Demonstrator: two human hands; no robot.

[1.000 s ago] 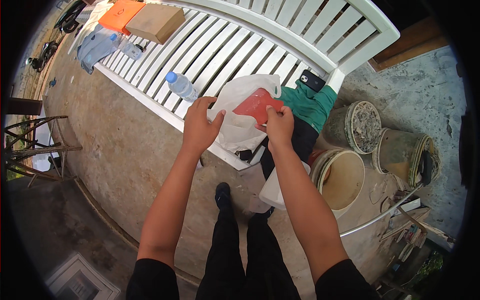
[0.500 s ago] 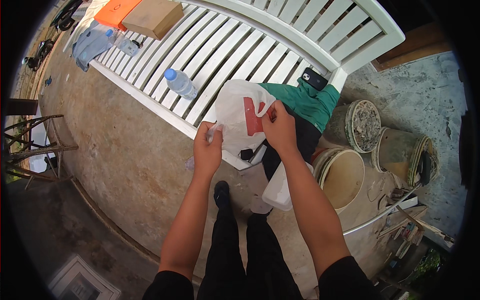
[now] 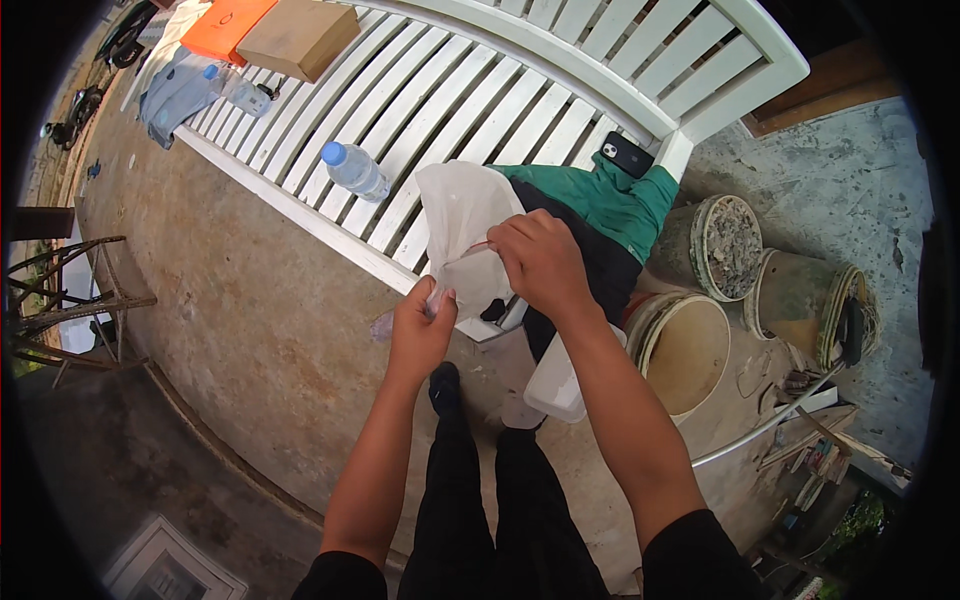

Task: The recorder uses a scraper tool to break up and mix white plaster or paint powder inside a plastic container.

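Two hands flank the white plastic bag [image 3: 455, 200] over the bench's [image 3: 300, 212] near corner, the left hand [image 3: 421, 328] pinching its lower-left edge, the right hand's [image 3: 542, 262] grip unclear.

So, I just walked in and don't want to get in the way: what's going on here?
A person is handling a white plastic bag at the near end of a white slatted bench. The left hand pinches the bag; the right hand is at its right side, its exact grip hard to see. A blue-capped bottle and green cloth are on the bench.
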